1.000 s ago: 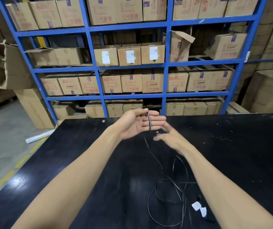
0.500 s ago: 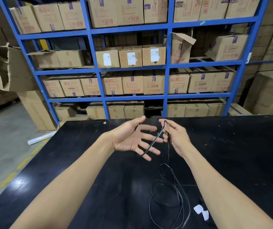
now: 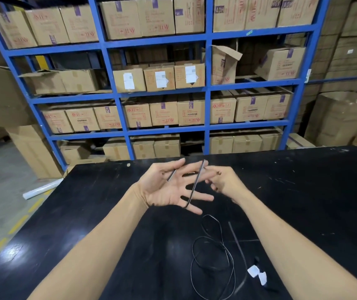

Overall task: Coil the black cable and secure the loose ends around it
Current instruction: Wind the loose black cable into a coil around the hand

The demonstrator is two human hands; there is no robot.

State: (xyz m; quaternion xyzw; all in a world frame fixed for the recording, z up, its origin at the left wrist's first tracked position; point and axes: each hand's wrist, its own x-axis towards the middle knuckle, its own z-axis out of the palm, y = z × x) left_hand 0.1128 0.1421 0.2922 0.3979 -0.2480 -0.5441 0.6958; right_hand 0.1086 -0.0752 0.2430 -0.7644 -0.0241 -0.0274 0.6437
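Left hand is raised above the desk, palm toward the camera, fingers spread apart. The black cable crosses those fingers and bends round the lowest one. One short run also shows near the thumb. Right hand sits just beside the left, its grip pinched together on the cable's upper end. The held run lies steeply, its long axis rising from the lower left finger up toward the right fingertips. Below both hands the remaining cable lies in loose loops on the desk toward the near edge, ending at a white tag. Judgement: winding is at an early stage; the next turn depends on the right hand, the nearer one, carrying the cable around the left hand
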